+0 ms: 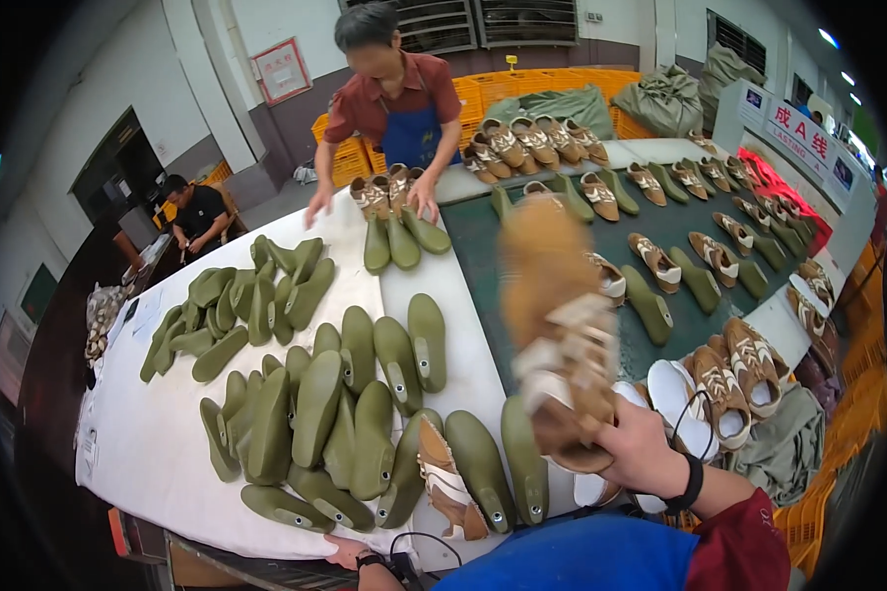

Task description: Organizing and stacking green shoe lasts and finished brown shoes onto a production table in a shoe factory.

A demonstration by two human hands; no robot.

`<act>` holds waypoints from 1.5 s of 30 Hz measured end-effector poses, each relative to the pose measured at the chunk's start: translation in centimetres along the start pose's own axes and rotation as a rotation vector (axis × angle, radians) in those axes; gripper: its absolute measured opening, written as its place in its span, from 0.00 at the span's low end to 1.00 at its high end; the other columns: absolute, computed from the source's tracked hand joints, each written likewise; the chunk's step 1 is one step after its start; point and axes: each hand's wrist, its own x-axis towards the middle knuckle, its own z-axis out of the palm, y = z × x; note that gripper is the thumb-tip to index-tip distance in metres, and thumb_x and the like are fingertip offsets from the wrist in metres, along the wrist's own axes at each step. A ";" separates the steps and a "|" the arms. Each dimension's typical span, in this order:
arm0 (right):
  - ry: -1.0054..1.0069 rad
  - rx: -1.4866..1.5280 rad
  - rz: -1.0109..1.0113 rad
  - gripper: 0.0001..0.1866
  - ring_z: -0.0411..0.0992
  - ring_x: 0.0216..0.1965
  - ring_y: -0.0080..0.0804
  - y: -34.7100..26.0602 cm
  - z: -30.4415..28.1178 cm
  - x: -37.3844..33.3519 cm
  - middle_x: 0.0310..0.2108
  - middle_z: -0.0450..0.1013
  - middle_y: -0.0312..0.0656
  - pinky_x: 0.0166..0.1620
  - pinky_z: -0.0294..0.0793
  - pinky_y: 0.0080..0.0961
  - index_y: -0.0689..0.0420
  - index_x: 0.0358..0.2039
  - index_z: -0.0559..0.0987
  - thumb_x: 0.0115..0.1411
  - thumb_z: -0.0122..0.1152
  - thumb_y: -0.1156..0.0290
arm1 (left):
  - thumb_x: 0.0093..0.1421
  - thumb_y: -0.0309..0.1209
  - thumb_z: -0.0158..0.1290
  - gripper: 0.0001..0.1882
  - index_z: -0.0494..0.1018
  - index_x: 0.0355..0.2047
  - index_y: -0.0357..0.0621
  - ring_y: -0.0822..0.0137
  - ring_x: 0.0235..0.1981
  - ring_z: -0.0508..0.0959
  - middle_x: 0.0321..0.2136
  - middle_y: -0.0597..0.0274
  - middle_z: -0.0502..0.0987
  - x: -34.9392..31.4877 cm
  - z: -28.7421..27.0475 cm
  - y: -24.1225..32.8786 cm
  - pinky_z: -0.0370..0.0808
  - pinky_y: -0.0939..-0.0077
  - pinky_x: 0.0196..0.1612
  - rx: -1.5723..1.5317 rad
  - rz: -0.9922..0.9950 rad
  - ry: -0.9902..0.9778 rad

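Note:
My right hand (648, 451) is closed on the collar end of a brown shoe upper (547, 266) with cream trim and laces, its toe raised and blurred by motion. At the table's near edge, my left hand (345, 552) lies with fingers stretched out beside green shoe lasts (288, 508), holding nothing that I can see. Just right of it, another brown-and-white shoe upper (449, 483) leans among the lasts. Green lasts (485, 468) also lie between the two hands.
Piled lasts (237, 300) cover part of the white tabletop (128, 414). Across it, a person (394, 108) in a blue apron handles uppers and lasts. Shoes and lasts line a dark green belt (601, 345). White-soled pieces (678, 404) and brown uppers (754, 369) sit at right, near orange crates (808, 532).

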 end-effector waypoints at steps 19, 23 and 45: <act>-0.126 2.484 0.108 0.49 0.53 0.17 0.15 10.2 0.9 -0.7 0.24 0.61 0.32 0.20 0.52 0.11 0.52 0.53 0.63 0.40 0.46 0.25 | 0.45 0.66 0.45 0.44 0.63 0.44 0.33 0.42 0.38 0.73 0.35 0.34 0.72 1.0 2.9 0.5 0.71 0.54 0.40 -0.025 0.032 0.030; -0.159 2.335 0.140 0.49 0.55 0.19 0.18 9.3 1.1 -1.6 0.26 0.63 0.32 0.21 0.55 0.13 0.52 0.53 0.64 0.39 0.50 0.26 | 0.45 0.66 0.45 0.44 0.63 0.44 0.34 0.42 0.38 0.73 0.35 0.35 0.72 0.6 2.4 1.5 0.71 0.54 0.40 -0.080 0.030 0.010; -0.015 -0.182 0.135 0.24 0.71 0.30 0.49 16.8 -4.3 16.4 0.26 0.71 0.50 0.32 0.69 0.37 0.57 0.34 0.67 0.43 0.64 0.56 | 0.52 0.59 0.43 0.37 0.69 0.40 0.31 0.41 0.39 0.72 0.37 0.36 0.73 1.0 1.1 1.2 0.68 0.54 0.41 -0.058 0.103 -0.080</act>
